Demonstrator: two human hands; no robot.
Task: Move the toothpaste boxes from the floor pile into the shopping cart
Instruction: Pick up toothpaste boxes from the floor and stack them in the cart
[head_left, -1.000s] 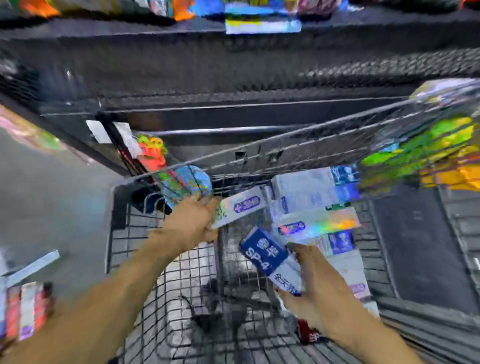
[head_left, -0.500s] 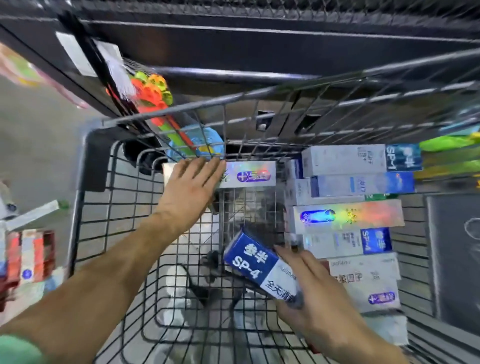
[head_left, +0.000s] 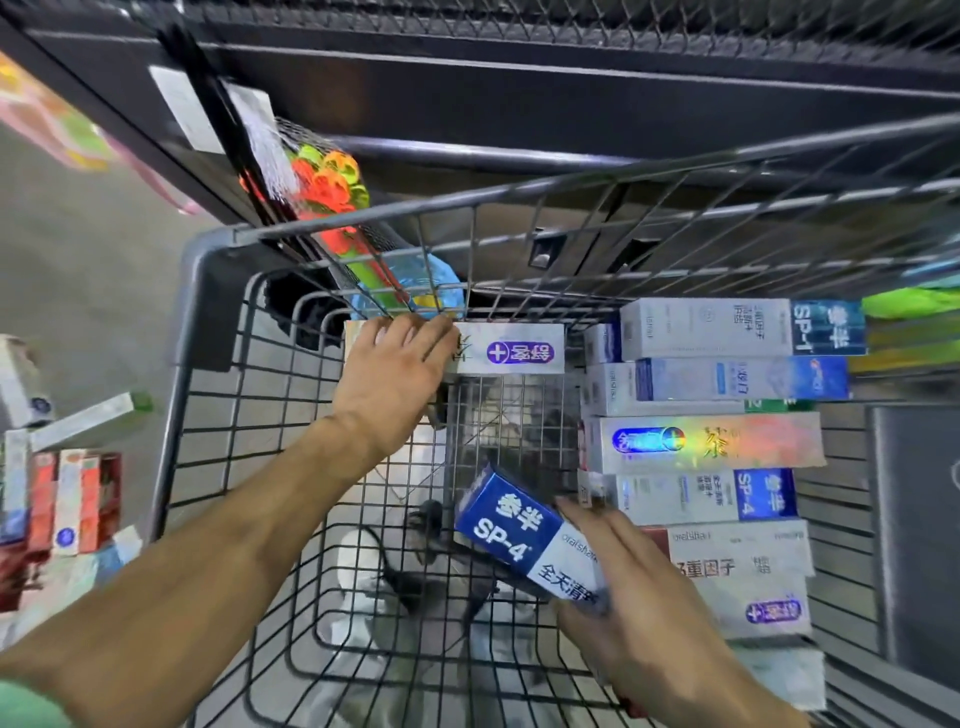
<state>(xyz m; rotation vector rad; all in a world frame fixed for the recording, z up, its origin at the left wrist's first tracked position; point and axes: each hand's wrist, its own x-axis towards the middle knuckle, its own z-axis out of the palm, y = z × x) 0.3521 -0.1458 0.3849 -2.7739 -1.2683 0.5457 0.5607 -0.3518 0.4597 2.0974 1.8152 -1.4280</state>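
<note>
My left hand (head_left: 395, 382) lies flat, fingers nearly straight, pressing on the near end of a white box with a purple logo (head_left: 511, 349) that sits against the far wall of the shopping cart (head_left: 208, 291). My right hand (head_left: 641, 618) has its fingers curled round a blue-and-white SP-4 box (head_left: 524, 535), holding it tilted above the cart floor, not yet set down. To finish this step well, I judge I should level that box and slide it in beside the row of boxes (head_left: 711, 457) stacked along the cart's right side, long edge parallel to them, while the left hand steadies the white one so it does not tip through the wire. The row already holds several boxes lying flat and touching one another. Outside the cart, on the floor to my left, the floor pile (head_left: 67, 499) shows more red and white boxes waiting. A packet of bright toys (head_left: 324, 182) hangs from the dark shelf (head_left: 571, 98) beyond the cart's far rim.
</note>
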